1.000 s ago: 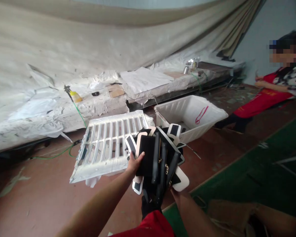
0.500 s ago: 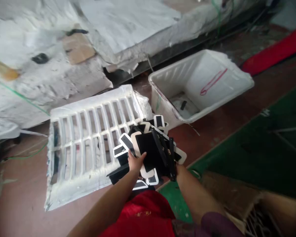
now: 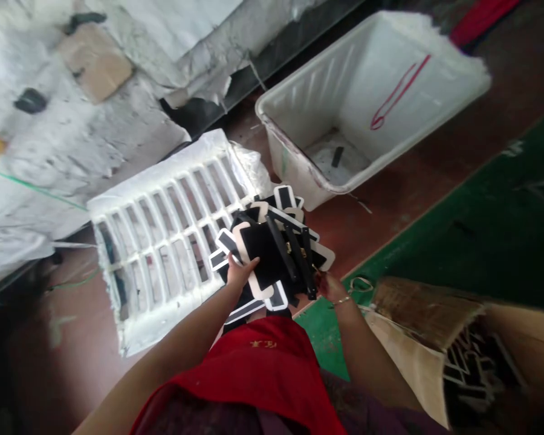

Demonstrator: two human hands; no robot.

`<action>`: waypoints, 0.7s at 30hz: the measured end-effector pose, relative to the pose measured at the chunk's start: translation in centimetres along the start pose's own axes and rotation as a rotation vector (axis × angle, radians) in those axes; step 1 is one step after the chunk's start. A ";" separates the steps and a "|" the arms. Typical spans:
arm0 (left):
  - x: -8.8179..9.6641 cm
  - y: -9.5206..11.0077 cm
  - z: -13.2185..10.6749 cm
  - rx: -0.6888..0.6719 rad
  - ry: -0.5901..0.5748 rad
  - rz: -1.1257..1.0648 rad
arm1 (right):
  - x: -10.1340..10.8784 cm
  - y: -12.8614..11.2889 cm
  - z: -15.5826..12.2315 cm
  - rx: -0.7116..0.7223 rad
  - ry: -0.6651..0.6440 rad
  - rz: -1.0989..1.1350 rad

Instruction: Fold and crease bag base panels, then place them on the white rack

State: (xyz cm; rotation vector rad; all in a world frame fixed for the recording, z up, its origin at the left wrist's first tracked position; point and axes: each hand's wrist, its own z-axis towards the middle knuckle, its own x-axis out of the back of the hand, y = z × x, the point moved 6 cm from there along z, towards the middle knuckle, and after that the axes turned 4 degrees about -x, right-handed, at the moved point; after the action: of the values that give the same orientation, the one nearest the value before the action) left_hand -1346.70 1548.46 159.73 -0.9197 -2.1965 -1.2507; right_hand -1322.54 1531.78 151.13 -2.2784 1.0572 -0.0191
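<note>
A jumbled armful of small black boards (image 3: 265, 248) with pale rounded borders, like mini blackboards, is between my hands in front of the red apron. Some carry black hinged strips with small brass-coloured fittings. On the left, my left hand (image 3: 239, 273) grips the pale edge of the uppermost board, thumb over its black face. My right hand (image 3: 330, 287) is closed at the right side of the bundle, near a black strip; its fingertips are partly hidden. Several white-bordered boards stick out around and beneath.
A white slatted pallet (image 3: 163, 248) lies on the floor at left. Beyond the boards stands a white plastic tub (image 3: 290, 163) with a dark scrap on its bottom. At lower right is an open cardboard box (image 3: 403, 356) with several black, pale-edged pieces inside. Grey-white sheeting (image 3: 131, 133) covers the upper left.
The view has shifted, so the tub and the pallet sit higher in it and more of the cardboard box shows. Both hands keep their hold on the bundle.
</note>
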 end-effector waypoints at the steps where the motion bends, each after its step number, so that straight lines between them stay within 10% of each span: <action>1: 0.1 0.0 0.1 0.016 -0.007 -0.020 | 0.4 0.7 -0.1 -0.033 0.010 -0.024; 5: 1.0 -0.5 0.5 0.061 -0.031 -0.122 | 2.8 2.2 -2.4 -0.033 0.122 -0.189; 9: 1.3 -0.6 0.4 0.053 -0.042 -0.199 | 2.6 -1.1 -5.7 0.243 0.400 -0.377; 14: 2.8 -1.2 0.4 -0.026 -0.009 -0.253 | -8.4 -6.6 -8.4 0.834 0.367 -1.163; 21: 7.6 -10.1 -1.2 -0.437 -0.227 0.214 | -14.3 -6.1 -8.2 0.805 0.508 -1.664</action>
State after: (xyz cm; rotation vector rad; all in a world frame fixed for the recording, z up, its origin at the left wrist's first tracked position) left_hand -1359.22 1546.18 159.52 -1.4889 -1.9465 -1.6164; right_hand -1330.17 1540.35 164.46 -1.7143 -0.8112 -1.3998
